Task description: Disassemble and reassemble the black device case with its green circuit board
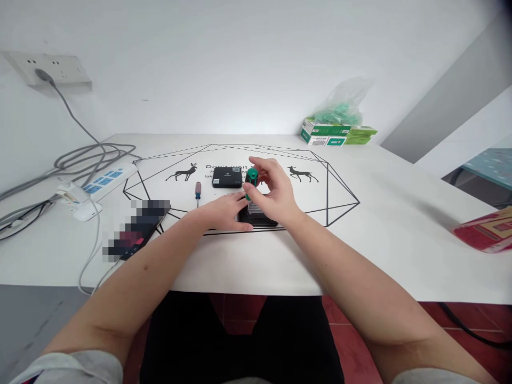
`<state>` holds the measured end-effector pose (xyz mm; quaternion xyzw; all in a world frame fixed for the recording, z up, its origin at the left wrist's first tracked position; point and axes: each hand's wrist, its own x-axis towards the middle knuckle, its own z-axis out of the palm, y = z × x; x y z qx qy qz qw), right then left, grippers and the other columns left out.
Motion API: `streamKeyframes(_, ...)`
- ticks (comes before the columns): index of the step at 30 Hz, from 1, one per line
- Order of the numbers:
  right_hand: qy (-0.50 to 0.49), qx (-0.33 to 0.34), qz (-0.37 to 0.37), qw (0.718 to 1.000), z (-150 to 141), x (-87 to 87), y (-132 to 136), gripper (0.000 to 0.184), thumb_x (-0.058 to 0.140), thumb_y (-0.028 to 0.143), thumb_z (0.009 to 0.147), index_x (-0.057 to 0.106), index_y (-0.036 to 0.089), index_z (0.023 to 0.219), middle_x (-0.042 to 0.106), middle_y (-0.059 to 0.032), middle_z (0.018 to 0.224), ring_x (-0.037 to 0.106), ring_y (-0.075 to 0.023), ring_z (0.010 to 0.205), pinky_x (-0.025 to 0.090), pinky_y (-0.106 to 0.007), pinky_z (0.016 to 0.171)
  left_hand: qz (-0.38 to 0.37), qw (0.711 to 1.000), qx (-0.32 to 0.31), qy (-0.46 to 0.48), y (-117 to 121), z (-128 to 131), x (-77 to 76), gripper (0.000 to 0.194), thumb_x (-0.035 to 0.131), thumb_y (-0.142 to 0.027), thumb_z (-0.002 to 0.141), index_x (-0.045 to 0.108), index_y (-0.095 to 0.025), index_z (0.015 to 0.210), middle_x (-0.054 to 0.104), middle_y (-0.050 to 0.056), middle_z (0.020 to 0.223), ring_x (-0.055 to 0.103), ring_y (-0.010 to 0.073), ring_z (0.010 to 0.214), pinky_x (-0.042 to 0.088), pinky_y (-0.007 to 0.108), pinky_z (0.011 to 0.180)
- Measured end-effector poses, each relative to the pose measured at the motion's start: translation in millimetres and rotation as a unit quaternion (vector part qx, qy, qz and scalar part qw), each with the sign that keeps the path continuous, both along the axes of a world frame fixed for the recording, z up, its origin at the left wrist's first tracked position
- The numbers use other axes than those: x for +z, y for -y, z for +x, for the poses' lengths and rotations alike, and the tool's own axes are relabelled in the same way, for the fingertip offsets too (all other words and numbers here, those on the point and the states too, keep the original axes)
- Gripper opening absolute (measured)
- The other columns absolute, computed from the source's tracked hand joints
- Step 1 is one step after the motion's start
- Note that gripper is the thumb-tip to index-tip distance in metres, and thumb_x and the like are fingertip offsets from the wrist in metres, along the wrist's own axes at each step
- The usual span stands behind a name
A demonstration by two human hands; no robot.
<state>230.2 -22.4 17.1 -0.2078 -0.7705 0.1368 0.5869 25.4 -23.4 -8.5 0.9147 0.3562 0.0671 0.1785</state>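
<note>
My right hand [276, 189] is closed around the green and black handle of a screwdriver [252, 177], held upright. Beneath it lies an opened black device base [264, 218] with grey parts inside. The screwdriver's tip is hidden from view. My left hand [228, 212] grips the left side of the base, its thumb along the front and its fingers behind. Just beyond my hands sits a flat black square cover [227, 178] with small white labels. To its left, a small screwdriver with a reddish and blue handle [198, 190] lies on the table.
A phone [140, 229], partly blurred out, lies at the left with a cable. Behind it are a power strip [110, 178] and coiled grey cords [88, 160]. Green and white boxes [326, 133] under a plastic bag [346, 104] stand at the back right. A red packet [486, 232] is at the right edge.
</note>
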Motion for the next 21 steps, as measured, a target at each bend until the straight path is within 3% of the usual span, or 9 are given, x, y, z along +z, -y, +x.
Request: streamKeyframes(21, -0.039, -0.038, -0.036, 0.998, -0.1, 0.3, 1.7, 0.042, 0.073, 0.033, 0.092, 0.06, 0.034, 0.132, 0.067, -0.0017, 0.116, 0.064, -0.0173, 0.087, 0.064, -0.043, 0.086, -0.012, 1.0, 0.02, -0.019, 5.8, 2.0, 9.0, 0.099, 0.067, -0.071, 0.097, 0.033, -0.02, 0.175, 0.03, 0.021, 0.183, 0.038, 0.047, 0.164, 0.041, 0.057, 0.127)
